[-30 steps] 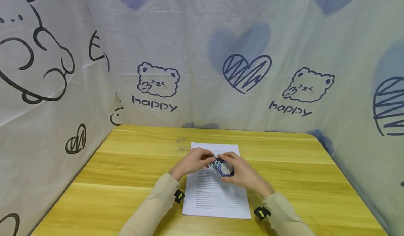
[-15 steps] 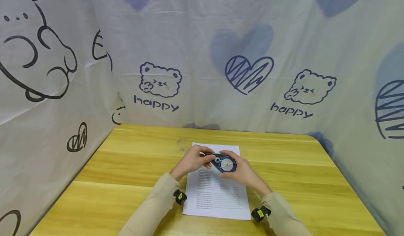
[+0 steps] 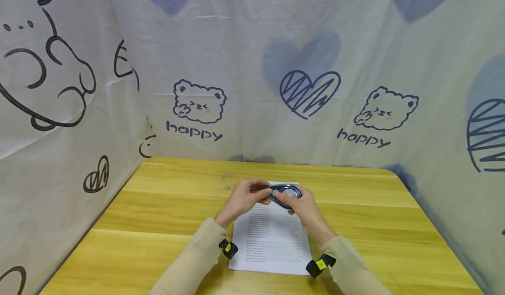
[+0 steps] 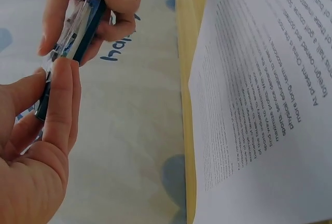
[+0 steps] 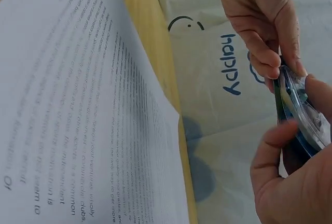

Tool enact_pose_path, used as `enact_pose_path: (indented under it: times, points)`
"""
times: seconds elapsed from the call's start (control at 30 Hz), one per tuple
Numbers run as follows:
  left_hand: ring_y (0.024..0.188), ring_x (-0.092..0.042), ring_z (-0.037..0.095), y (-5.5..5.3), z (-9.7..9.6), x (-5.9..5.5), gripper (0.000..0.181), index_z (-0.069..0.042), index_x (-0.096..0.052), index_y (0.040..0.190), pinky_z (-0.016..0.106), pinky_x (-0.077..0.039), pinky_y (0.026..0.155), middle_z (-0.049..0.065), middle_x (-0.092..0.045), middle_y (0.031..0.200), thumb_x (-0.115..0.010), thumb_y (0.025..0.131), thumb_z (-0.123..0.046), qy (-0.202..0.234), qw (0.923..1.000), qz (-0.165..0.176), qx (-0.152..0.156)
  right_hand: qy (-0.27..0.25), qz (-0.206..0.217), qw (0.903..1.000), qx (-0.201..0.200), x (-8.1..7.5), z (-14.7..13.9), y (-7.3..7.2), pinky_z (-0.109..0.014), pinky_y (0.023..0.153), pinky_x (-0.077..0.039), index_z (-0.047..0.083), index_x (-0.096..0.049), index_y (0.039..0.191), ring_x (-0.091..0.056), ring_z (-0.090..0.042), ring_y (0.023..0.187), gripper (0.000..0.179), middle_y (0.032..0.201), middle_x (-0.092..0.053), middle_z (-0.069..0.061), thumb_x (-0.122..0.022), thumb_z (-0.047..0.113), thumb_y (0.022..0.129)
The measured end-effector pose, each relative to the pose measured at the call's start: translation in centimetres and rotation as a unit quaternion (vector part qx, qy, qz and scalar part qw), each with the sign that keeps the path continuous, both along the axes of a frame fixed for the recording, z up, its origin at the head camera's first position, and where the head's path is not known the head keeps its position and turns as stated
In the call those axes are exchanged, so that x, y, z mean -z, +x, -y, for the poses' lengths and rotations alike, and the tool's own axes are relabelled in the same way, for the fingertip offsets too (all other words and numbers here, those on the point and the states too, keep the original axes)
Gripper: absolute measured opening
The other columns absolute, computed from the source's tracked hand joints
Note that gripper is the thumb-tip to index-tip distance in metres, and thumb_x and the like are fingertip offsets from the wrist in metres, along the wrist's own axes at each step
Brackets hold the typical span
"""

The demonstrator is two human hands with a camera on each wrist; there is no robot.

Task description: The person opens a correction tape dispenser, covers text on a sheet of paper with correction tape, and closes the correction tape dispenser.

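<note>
A teardrop-shaped correction tape, with a clear cover, a dark blue-green body and a pale wheel, is held above the paper. My left hand pinches its narrow end between thumb and fingers. Around the wide end curls my right hand, the thumb lying over the top face. Seen from the left wrist, the correction tape stands on edge between both hands, clear cover to the left. In the right wrist view the tape is partly covered by the right thumb and fingers.
Printed sheets of paper lie on the yellow wood-grain table beneath the hands. A pale cloth with hearts and bear drawings hangs behind the table and along its sides. A black camera strap sits on the right wrist.
The correction tape has moved up and to the right, and its face has tilted flatter to the head view. The right thumb has shifted from the near edge onto the top face.
</note>
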State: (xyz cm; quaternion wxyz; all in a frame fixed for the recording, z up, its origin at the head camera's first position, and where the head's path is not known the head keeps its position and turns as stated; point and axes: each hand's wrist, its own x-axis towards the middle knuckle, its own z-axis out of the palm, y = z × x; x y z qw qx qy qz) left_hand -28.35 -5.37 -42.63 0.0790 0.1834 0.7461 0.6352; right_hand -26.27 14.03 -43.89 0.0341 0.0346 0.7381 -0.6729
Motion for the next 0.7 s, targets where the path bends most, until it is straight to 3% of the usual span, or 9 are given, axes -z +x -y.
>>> enact_pose_path:
  times: [0.17,0.27,0.5,0.7]
  points:
    - [0.078,-0.073,0.021,0.11,0.01,0.16,0.024,0.001,-0.069,0.111,0.044,-0.06,0.079,0.017,-0.073,0.097,-0.069,0.092,-0.012,0.014,0.9998,-0.009,0.01,-0.087,-0.004,0.9959,-0.022,-0.02,0.09,0.09,-0.039,0.076,-0.061,-0.003,-0.061,0.121,-0.069,-0.017,0.089,0.042,0.107,-0.067,-0.013,-0.077,0.011,0.085]
    - [0.077,-0.073,0.02,-0.24,0.17,0.67,0.023,0.002,-0.07,0.111,0.046,-0.059,0.079,0.017,-0.073,0.097,-0.069,0.091,-0.011,0.029,0.9991,-0.008,0.03,-0.124,-0.005,0.9914,-0.043,0.0,-0.1,0.2,-0.037,0.073,-0.061,-0.005,-0.058,0.125,-0.069,-0.019,0.09,0.044,0.108,-0.066,-0.012,-0.075,0.008,0.086]
    - [0.078,-0.074,0.021,-0.38,0.84,0.74,0.027,0.004,-0.068,0.118,0.054,-0.056,0.085,0.019,-0.071,0.102,-0.065,0.093,-0.008,0.045,0.9946,0.023,0.09,-0.123,-0.011,0.9897,-0.072,0.1,-0.64,0.49,-0.036,0.068,-0.061,-0.005,-0.056,0.128,-0.069,-0.021,0.09,0.048,0.111,-0.066,-0.014,-0.075,0.008,0.086]
    - [0.079,-0.073,0.021,-0.24,0.72,0.62,0.026,0.001,-0.07,0.115,0.054,-0.056,0.085,0.016,-0.072,0.1,-0.068,0.093,-0.013,0.023,0.9974,0.004,0.069,-0.118,-0.01,0.9908,-0.066,-0.08,-0.55,0.58,-0.036,0.07,-0.061,-0.004,-0.058,0.126,-0.069,-0.021,0.09,0.047,0.111,-0.065,-0.017,-0.077,0.01,0.085]
